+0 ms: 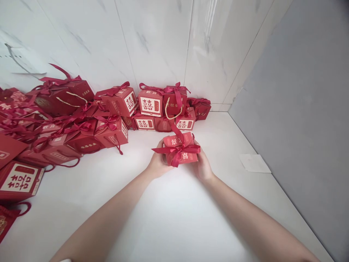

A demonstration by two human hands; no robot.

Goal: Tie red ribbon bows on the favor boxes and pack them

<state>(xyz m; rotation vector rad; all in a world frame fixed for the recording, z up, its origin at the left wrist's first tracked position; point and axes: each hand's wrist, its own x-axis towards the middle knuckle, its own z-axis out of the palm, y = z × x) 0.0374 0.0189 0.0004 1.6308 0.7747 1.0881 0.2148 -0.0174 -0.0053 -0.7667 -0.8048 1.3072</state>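
Observation:
A small red gift box (pixel 180 149) with a red ribbon bow and a white label is held between both my hands above the white surface. My left hand (pixel 157 164) wraps round its left side, fingers closed on it. My right hand (pixel 202 165) grips its right side the same way. Just behind it, a stack of similar red ribboned boxes (pixel 163 107) stands against the marble wall.
Many more red boxes and bags (pixel 54 127) lie heaped on the left of the white surface (pixel 169 218), up to the left edge. A white slip of paper (pixel 253 163) lies at the right by the grey wall (pixel 305 109).

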